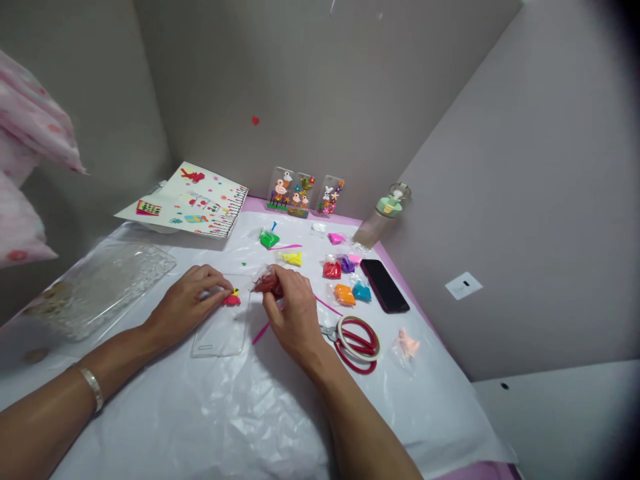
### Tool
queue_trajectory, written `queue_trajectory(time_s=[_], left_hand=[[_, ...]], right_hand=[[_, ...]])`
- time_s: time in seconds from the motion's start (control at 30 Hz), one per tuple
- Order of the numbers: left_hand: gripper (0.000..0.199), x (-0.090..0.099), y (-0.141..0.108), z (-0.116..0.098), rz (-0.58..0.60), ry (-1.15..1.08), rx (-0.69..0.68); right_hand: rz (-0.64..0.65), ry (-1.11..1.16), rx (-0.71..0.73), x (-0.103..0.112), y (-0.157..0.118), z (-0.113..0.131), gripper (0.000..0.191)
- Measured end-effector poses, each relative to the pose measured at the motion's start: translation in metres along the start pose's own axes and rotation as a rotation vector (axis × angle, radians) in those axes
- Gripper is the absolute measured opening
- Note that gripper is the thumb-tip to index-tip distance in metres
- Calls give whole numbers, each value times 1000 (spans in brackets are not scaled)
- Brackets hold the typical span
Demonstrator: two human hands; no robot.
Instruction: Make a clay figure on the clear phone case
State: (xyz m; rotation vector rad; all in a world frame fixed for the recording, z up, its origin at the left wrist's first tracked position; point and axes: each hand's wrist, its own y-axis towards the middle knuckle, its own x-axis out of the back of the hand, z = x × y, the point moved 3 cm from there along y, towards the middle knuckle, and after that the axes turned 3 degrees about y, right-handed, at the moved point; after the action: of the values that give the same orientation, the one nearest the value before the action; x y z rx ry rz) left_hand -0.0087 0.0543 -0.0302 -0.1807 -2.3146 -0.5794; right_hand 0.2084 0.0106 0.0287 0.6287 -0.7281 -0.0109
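A clear phone case (pixel 220 339) lies flat on the white sheet in front of me. On its upper part sits a small red clay shape (pixel 231 301) with a bit of yellow and black clay (pixel 235 291) beside it. My left hand (pixel 187 303) rests over the case's left edge, its thumb and index fingertip apart and touching or just beside the clay. To the right, my right hand (pixel 295 310) grips a clear packet of dark red-brown clay (pixel 267 285) above the sheet. Pink modelling tools (pixel 261 333) lie under and near that hand.
Scissors (pixel 357 343), a phone (pixel 385 285) and a peach clay packet (pixel 409 343) lie right. Several colored clay packets (pixel 345 295) sit beyond my right hand. Decorated cases (pixel 327 195), a bottle (pixel 375 223) and a drawing book (pixel 200 207) stand behind; a clear bag (pixel 115 287) lies left.
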Motion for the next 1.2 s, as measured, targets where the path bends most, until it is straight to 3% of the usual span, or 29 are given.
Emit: queue_trajectory(time_s=[0.47,0.63,0.8,1.07,1.2], left_hand=[[29,0,-1,-1,24,6,-8],[32,7,-1,6,-42,37,30],[30,10,2,25,-45,122,72],[45,2,3,43,-29,199,121],[47,2,5,43,-40,183,166]], right_hand=[[-20,9,12,-1,-1,-2,26],[-43,37,-24,2,1,-4,27],[-5,-21,-192,6,6,-25,26],[-16,-93,-283,7,4,-60,28],[-97,-149,-328,7,4,-75,45]])
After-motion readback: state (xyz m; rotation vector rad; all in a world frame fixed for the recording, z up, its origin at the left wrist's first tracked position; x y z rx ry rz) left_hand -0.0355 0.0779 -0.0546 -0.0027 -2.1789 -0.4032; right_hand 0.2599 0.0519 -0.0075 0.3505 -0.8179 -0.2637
